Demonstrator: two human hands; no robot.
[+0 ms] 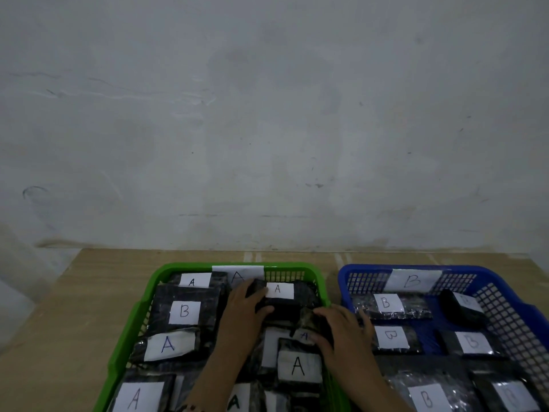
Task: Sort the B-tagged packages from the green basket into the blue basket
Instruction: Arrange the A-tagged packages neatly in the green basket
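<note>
Both hands work inside the green basket [139, 316]: left hand [242, 307] grips an A-tagged package [285, 295], right hand [341, 331] grips another black package [312, 322], label unclear; search step; remaining B-tagged package [184, 312] awaits transfer to blue basket [505, 295].

a light wooden desk [74, 292] stands against a pale wall and bears two plastic baskets side by side, just apart: the green basket [142, 307] to the left, the blue basket [511, 295] to the right.
</note>
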